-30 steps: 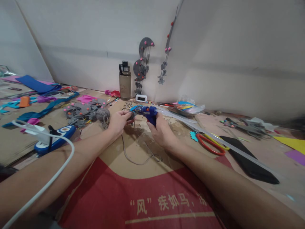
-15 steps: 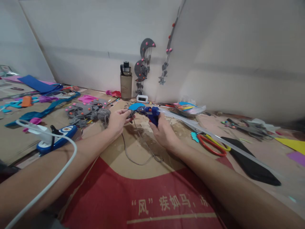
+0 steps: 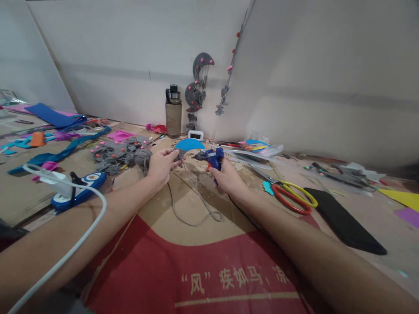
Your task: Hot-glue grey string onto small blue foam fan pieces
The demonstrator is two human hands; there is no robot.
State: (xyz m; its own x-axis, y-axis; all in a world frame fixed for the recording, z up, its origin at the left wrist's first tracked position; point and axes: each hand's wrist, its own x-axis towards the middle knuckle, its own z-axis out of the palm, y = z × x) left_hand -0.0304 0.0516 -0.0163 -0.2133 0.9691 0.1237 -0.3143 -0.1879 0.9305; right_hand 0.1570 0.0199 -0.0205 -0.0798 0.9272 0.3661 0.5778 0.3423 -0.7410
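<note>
My left hand (image 3: pixel 163 165) pinches a small grey felt piece (image 3: pixel 179 155) between thumb and fingers. From it a grey yarn strand (image 3: pixel 193 224) droops in a loop onto the cardboard. My right hand (image 3: pixel 225 176) is wrapped round the handle of a blue hot glue gun (image 3: pixel 212 156), its nozzle pointing left towards the felt piece with a gap between. A clear glue stick (image 3: pixel 252 161) trails from behind the gun. Just beyond the left hand's fingertips lies a blue rounded sheet piece (image 3: pixel 190 144). Beside the left wrist sits a ball of grey yarn (image 3: pixel 143 158).
Red-and-yellow scissors (image 3: pixel 291 198) and a black phone-like slab (image 3: pixel 345 220) lie right. A bottle (image 3: pixel 173 113) and small white clock (image 3: pixel 195 135) stand behind. Grey felt ornaments (image 3: pixel 113 150) and a blue power strip (image 3: pixel 80 189) are left; a white cable (image 3: pixel 94 226) crosses my left arm.
My right hand has drawn the glue gun back to the right, its nozzle away from the felt piece, and its tilt has changed. The left hand has barely moved.
</note>
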